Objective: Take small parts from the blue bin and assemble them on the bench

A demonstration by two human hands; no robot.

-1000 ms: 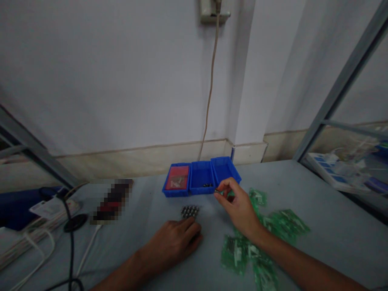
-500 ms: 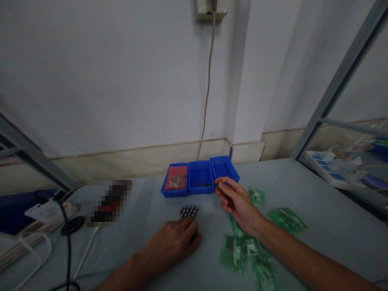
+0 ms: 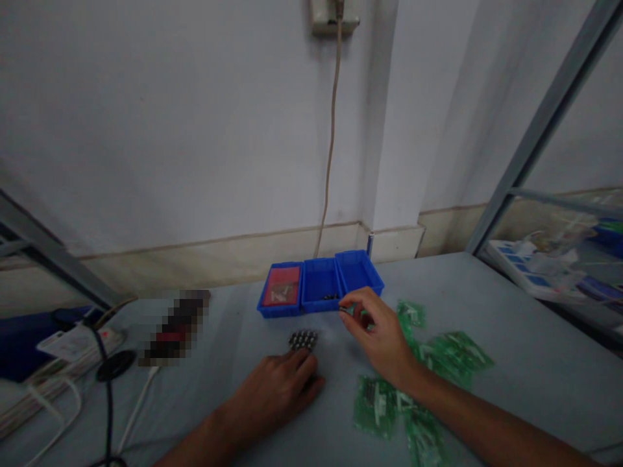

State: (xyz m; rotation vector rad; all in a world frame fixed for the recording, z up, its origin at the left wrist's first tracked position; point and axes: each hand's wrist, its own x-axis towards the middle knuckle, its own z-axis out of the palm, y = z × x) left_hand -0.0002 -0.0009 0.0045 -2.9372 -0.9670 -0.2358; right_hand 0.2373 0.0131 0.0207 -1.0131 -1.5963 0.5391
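My left hand [image 3: 280, 387] rests on the table with its fingers curled closed at the near edge of a cluster of small dark shiny metal balls [image 3: 302, 339], which it holds against the tabletop. Its fingertips are partly hidden. In front of the blue bins, my right hand [image 3: 377, 334] pinches a small metallic piece [image 3: 346, 311] between thumb and fingertips; its exact kind is too small to tell. A few dark small pieces [image 3: 331, 297] lie in the middle blue bin [image 3: 320, 275].
The left blue bin [image 3: 260, 310] holds a red sheet and a small clear bag. At the right stands another blue bin [image 3: 359, 267]. Green plastic packets [image 3: 377, 408] lie around my right forearm. Cables [image 3: 109, 402] and a pixelated object [image 3: 175, 327] are on the left.
My right hand has drawn slightly back from the bins and turned, so the small piece in its pinch now shows. The left hand and the metal balls stay in place.
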